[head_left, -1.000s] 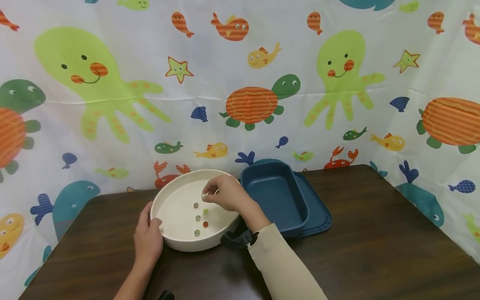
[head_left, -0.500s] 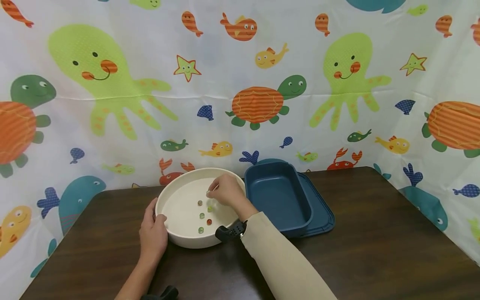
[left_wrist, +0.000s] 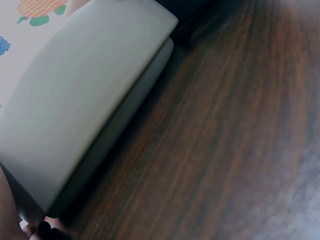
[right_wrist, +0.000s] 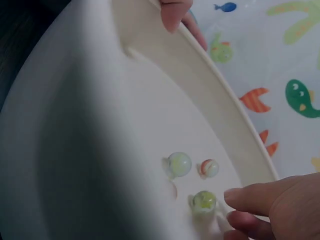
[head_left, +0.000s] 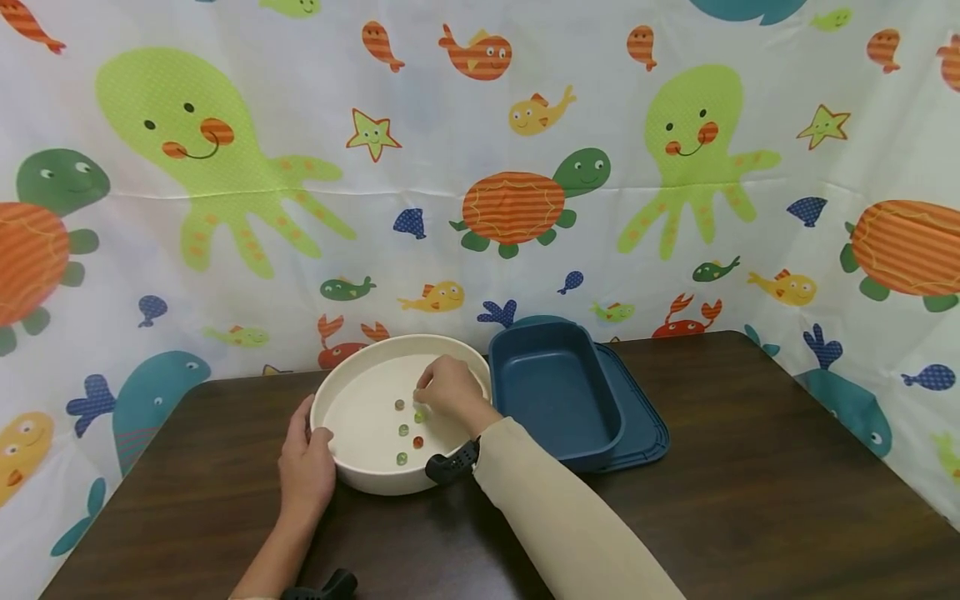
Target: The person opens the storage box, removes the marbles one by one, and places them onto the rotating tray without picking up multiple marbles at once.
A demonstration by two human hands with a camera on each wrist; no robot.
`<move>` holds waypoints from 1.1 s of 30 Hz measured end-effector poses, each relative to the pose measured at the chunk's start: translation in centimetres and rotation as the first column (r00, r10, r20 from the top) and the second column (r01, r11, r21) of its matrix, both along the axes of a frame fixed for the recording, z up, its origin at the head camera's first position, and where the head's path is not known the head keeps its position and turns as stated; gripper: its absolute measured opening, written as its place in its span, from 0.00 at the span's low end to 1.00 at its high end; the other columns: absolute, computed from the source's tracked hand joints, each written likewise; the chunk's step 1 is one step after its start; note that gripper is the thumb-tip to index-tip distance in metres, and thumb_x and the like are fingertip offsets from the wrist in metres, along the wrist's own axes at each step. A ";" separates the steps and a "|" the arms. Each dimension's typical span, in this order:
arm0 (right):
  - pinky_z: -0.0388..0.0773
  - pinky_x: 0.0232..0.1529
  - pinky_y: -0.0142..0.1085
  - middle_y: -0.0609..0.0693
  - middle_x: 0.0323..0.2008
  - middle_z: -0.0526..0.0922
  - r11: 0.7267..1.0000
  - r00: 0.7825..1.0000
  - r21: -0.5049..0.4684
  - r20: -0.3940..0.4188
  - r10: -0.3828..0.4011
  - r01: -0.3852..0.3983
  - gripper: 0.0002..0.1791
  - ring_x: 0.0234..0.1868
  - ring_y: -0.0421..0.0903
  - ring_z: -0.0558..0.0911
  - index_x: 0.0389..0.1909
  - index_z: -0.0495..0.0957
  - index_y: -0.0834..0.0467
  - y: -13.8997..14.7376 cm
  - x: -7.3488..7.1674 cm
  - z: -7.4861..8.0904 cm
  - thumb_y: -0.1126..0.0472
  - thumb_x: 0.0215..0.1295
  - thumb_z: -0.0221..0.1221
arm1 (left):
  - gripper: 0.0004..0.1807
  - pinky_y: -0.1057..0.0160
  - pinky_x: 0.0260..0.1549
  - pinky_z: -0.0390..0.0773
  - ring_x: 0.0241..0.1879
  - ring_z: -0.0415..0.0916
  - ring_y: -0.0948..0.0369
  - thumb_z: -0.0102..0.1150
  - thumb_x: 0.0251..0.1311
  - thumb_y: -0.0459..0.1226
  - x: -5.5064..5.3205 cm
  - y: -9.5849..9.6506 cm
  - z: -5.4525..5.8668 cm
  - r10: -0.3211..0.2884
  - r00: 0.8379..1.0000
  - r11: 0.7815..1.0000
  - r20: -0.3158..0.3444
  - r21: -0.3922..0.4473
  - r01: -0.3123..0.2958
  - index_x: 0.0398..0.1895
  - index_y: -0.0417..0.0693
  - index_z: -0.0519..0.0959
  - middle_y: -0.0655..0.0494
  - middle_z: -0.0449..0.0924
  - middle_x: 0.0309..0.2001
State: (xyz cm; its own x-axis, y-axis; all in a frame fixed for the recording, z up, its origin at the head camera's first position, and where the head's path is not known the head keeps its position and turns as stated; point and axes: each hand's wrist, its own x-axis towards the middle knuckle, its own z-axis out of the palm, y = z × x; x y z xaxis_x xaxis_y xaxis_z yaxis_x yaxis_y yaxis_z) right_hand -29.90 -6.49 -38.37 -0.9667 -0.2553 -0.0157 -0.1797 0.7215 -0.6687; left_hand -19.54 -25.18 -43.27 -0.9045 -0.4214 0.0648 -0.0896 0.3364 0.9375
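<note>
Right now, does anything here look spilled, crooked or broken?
Nothing looks spilled or broken: the visible small, glassy marbles lie inside the round cream dish. One slightly odd thing: a flat dark-blue panel juts out past the right side of the rectangular dark-blue container, so the two look misaligned.

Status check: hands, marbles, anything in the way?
Left hand gripping round cream pan. Right hand inside it, fingertips beside lime-green marble, hold unclear. Five marbles visible on pan floor. No obstruction seen.
</note>
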 end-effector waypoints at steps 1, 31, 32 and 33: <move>0.74 0.30 0.30 0.47 0.35 0.87 1.000 1.000 0.009 0.001 -0.001 0.001 0.04 0.31 0.40 0.78 0.33 0.89 0.55 0.0 0.0 -0.1 0.59 0.60 0.68 | 0.34 0.37 0.75 0.56 0.79 0.52 0.43 0.30 0.73 0.38 0.0 0.0 0.0 0.002 1.000 1.000 -0.002 -0.003 -0.002 0.83 0.54 0.47 0.45 0.49 0.81; 0.80 0.31 0.32 0.51 0.38 0.88 0.982 0.994 -0.170 -0.089 0.062 -0.077 0.10 0.35 0.46 0.87 0.44 0.88 0.55 5.3 1.9 5.6 0.55 0.66 0.66 | 0.34 0.38 0.74 0.57 0.78 0.53 0.44 0.31 0.72 0.37 0.2 0.2 -0.1 0.017 1.000 1.000 -0.022 -0.020 -0.017 0.82 0.53 0.50 0.45 0.52 0.81; 0.81 0.32 0.32 0.52 0.38 0.87 0.978 0.992 -0.187 -0.104 0.073 -0.092 0.10 0.36 0.47 0.87 0.44 0.88 0.55 6.0 2.2 6.2 0.55 0.66 0.66 | 0.34 0.39 0.74 0.57 0.78 0.53 0.44 0.31 0.72 0.37 0.2 0.2 -0.1 0.014 1.000 1.000 -0.023 -0.019 -0.015 0.82 0.53 0.50 0.45 0.52 0.81; 0.81 0.32 0.33 0.52 0.38 0.87 0.975 0.989 -0.195 -0.124 0.084 -0.107 0.10 0.37 0.47 0.86 0.44 0.87 0.54 6.8 2.6 6.7 0.55 0.66 0.66 | 0.34 0.38 0.74 0.58 0.78 0.53 0.44 0.31 0.72 0.37 0.2 0.2 -0.1 0.013 1.000 1.000 -0.026 -0.021 -0.013 0.82 0.53 0.50 0.45 0.52 0.80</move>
